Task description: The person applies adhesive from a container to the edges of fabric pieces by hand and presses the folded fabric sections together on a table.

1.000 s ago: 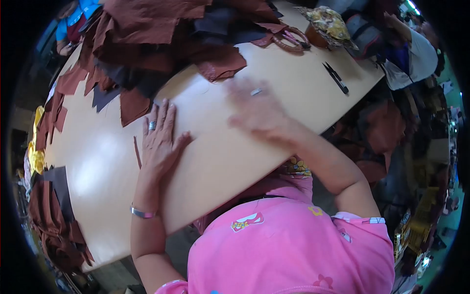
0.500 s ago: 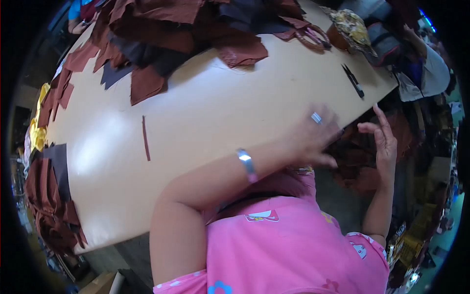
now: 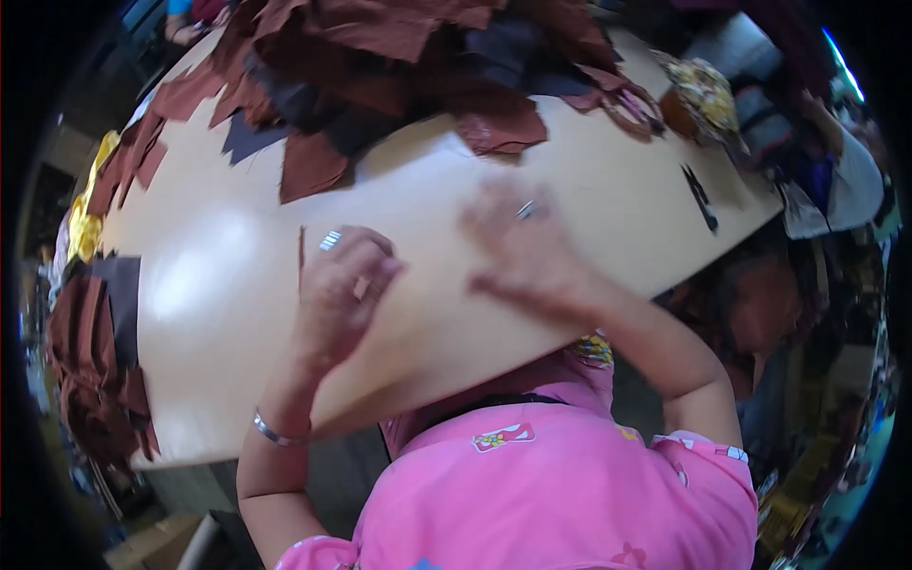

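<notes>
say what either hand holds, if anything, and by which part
Nothing shows in the right hand, open but blurred; the left hand is curled, so whether it holds anything cannot be told.

Glossy, smooth tabletop (image 3: 214, 361), cloth scraps (image 3: 380, 33) — mostly matt

No text, label, brand, number or sign can be read, and the small printed patch (image 3: 504, 437) on the pink shirt (image 3: 560, 503) shows no legible lettering.
</notes>
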A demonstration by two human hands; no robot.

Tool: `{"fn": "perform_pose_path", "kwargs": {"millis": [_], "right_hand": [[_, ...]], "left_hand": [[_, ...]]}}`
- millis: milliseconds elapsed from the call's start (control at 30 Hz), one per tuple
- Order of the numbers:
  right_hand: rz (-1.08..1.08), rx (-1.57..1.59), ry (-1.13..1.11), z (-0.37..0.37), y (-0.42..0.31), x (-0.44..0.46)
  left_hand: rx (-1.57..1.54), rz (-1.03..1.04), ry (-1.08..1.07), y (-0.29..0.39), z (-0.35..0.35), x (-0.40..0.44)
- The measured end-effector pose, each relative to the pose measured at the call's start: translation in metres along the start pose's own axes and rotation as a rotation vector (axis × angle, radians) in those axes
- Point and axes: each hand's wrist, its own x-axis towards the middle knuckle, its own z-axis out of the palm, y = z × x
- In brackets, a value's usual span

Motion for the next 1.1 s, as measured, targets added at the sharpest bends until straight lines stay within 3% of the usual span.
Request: {"fn": "perform_pose_path", "kwargs": {"millis": [133, 167, 367, 500, 600, 700, 1100], "right_hand": [[-0.393, 0.11, -0.153, 0.011, -0.06, 0.007], [-0.326, 0.068, -0.207, -0.004, -0.051, 0.014], [0.341, -0.116, -0.044, -0.011, 0.072, 0.016], [0.337, -0.127, 0.081, -0.003, 0.081, 0.013], [0.263, -0.145, -0.022, -0.006, 0.02, 0.027], [0.176, -0.099, -0.035, -0.002, 0.004, 0.03], [0.193, -0.118, 0.007, 0.002, 0.011, 0.025]], "left_hand": [[0.366, -0.01, 0.092, -0.056, -0.016, -0.016], [0.375, -0.048, -0.018, -0.064, -0.021, -0.022], [0.45, 0.024, -0.219, -0.084, -0.036, -0.032], [0.564, 0.027, -0.361, -0.085, -0.033, -0.032], [0.538, -0.012, -0.436, -0.084, -0.034, -0.03], [0.473, -0.039, -0.399, -0.08, -0.027, -0.034], [0.363, -0.061, -0.384, -0.08, -0.027, -0.041]]}}
